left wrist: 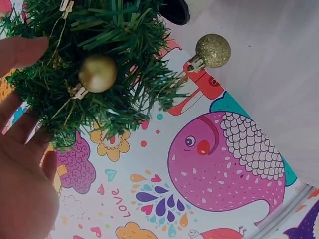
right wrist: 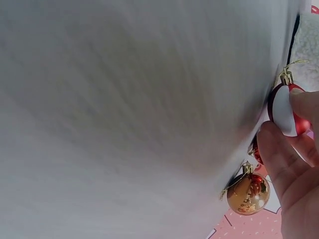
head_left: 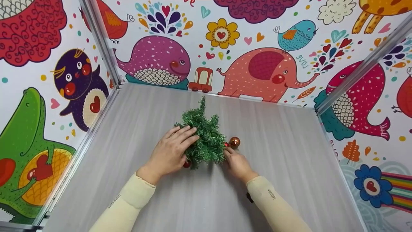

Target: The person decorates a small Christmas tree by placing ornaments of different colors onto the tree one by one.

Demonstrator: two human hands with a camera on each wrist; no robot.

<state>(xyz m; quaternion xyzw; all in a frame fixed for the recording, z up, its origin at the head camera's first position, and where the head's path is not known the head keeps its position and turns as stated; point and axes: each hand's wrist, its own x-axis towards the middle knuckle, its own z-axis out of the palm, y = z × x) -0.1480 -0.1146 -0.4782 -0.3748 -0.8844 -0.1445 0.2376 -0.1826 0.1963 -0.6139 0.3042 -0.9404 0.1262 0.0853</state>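
Observation:
A small green artificial Christmas tree (head_left: 207,141) stands between the two hands. My left hand (head_left: 172,148) holds its left side, fingers on the foliage; in the left wrist view the thumb and fingers lie either side of the branches. A matte gold bauble (left wrist: 98,73) and a glittery gold bauble (left wrist: 213,50) hang there. A dark red bauble (head_left: 187,163) shows low beneath the left hand. My right hand (head_left: 237,162), low at the tree's right, pinches a red and white bauble (right wrist: 284,109), which the hand hides in the head view.
Just beyond the right fingers lie a shiny copper bauble (head_left: 234,141) and a small red bauble (head_left: 226,144) on the grey table (head_left: 145,106). Cartoon-printed panels (head_left: 257,74) with metal rails enclose the table's back and sides.

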